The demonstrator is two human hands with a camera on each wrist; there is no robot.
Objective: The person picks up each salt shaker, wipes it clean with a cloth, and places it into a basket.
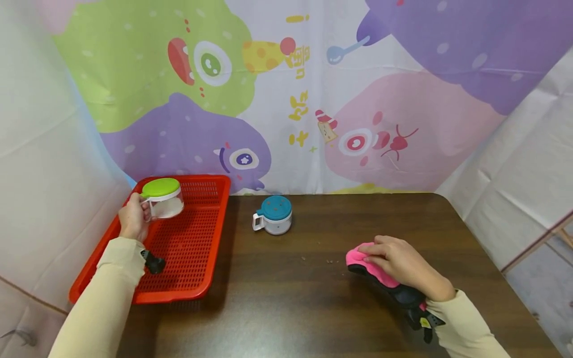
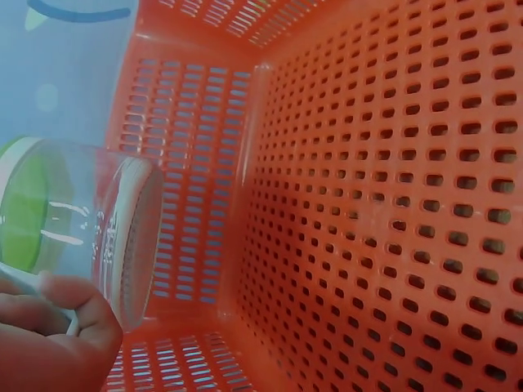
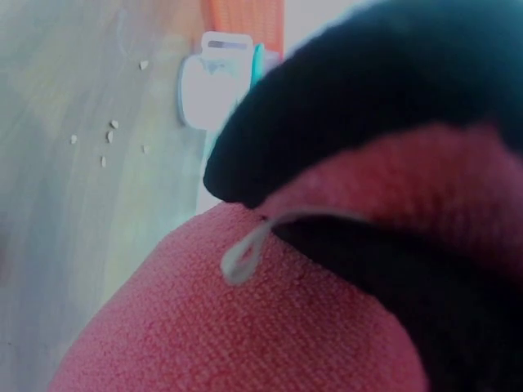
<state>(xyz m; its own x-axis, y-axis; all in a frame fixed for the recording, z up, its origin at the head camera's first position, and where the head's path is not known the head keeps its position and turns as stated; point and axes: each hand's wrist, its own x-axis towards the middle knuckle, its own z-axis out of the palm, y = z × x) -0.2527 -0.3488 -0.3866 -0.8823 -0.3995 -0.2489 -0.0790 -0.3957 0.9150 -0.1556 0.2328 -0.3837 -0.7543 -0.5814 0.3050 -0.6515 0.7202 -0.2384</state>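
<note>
Two hands on my head feed, both occupied. Left hand (image 1: 134, 216) has fingers curled round the handle of a green-lidded jar (image 1: 166, 205), over the far-left part of the red basket (image 1: 220, 219). Handle hold probably serves to keep the lid up and fingers off the clear wall; can't tell whether the jar touches the basket. Right hand (image 1: 405, 261) pinches a pink cloth (image 1: 380, 273), well right of the basket, cloth bunched under the fingers, likely for a firm hold. Black piece (image 1: 357, 269) beneath it, can't identify. Crumbs (image 1: 331, 261) lie right of the basket, short of the cloth. Blue-lidded jar (image 1: 276, 209) stands just right of the basket, handle towards it, presumably handy for lifting.

Writing: yellow characters turned sideways on the curtain (image 1: 291, 164) behind the basket, exclamation mark clear; marks on the held jar too blurred. I read no brand.
</note>
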